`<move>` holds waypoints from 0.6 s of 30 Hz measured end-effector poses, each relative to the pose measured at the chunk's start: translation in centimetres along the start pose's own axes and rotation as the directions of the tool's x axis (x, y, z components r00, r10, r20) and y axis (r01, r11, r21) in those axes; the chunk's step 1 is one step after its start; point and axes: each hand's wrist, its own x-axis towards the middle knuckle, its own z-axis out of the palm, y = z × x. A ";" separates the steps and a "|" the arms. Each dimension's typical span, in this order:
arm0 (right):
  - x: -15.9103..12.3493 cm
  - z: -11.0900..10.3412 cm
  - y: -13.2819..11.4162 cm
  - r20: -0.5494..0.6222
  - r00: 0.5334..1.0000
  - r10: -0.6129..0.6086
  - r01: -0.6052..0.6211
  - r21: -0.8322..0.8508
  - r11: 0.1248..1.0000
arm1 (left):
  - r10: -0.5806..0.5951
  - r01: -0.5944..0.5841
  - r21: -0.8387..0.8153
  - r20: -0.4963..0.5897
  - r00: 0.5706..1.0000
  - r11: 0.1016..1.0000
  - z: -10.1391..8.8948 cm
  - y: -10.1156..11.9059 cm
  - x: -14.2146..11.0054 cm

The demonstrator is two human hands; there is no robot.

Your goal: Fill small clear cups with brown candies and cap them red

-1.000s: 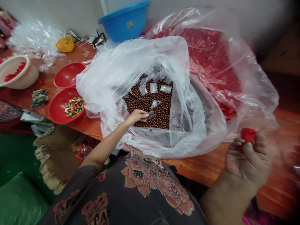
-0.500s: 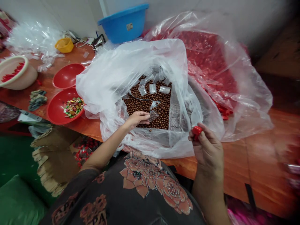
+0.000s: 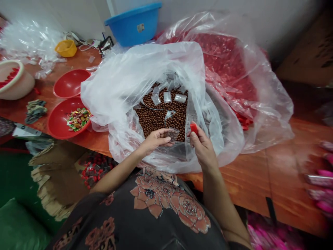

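Note:
My left hand (image 3: 155, 140) pinches a small clear plastic pouch (image 3: 172, 133) over the near rim of a big clear bag (image 3: 119, 83) full of brown balls (image 3: 161, 114). My right hand (image 3: 202, 147) is closed on a small red piece (image 3: 194, 127), held close beside the pouch, a few centimetres to its right. Several other small clear pouches (image 3: 168, 96) lie on top of the brown balls at the back of the heap.
A second large clear bag of red pieces (image 3: 229, 66) stands behind on the right. On the wooden table (image 3: 260, 173) to the left are two red bowls (image 3: 69, 83), one holding wrapped candies (image 3: 77, 118), a cream bowl (image 3: 13, 81), a yellow cup (image 3: 66, 48) and a blue basin (image 3: 135, 24). Cardboard (image 3: 52, 180) lies below the table edge.
My right hand has carried the red piece from the far right in to the bag, next to the pouch. My left hand lifted the pouch slightly toward it.

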 end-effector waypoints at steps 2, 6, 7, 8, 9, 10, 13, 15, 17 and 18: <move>0.2 0.1 -0.1 0.024 0.999 -0.049 0.051 -0.120 0.991 | 0.017 -0.017 0.037 0.002 1.000 0.999 0.3 0.1 -0.2; 0.4 0.1 -0.1 0.195 0.972 -0.134 0.190 -0.305 0.933 | 0.066 -0.066 0.105 0.011 0.998 0.992 0.7 0.1 -0.4; 0.5 0.0 -0.1 0.245 0.959 -0.145 0.226 -0.343 0.912 | 0.077 -0.077 0.127 0.009 0.997 0.989 0.7 0.0 -0.4; 0.5 0.0 -0.2 0.288 0.946 -0.150 0.257 -0.381 0.888 | 0.087 -0.087 0.152 0.003 0.996 0.985 0.6 -0.1 -0.4; 0.5 -0.1 -0.3 0.321 0.934 -0.153 0.285 -0.420 0.862 | 0.095 -0.093 0.182 -0.003 0.995 0.979 0.5 -0.2 -0.3; 0.5 -0.2 -0.4 0.346 0.925 -0.157 0.313 -0.457 0.833 | 0.105 -0.100 0.217 -0.010 0.994 0.971 0.4 -0.2 -0.3; 0.4 -0.3 -0.7 0.403 0.888 -0.222 0.424 -0.527 0.737 | 0.153 -0.137 0.348 -0.018 0.988 0.927 0.4 -0.2 -0.4; 0.3 -0.2 -0.8 0.431 0.853 -0.294 0.505 -0.542 0.672 | 0.200 -0.172 0.439 -0.019 0.980 0.882 0.5 -0.1 -0.6; 0.3 -0.2 -0.7 0.438 0.830 -0.345 0.552 -0.554 0.624 | 0.242 -0.198 0.505 -0.022 0.970 0.840 0.6 0.0 -0.9; 0.3 -0.2 -0.6 0.441 0.825 -0.354 0.560 -0.555 0.615 | 0.258 -0.208 0.527 -0.022 0.966 0.824 0.7 0.1 -1.0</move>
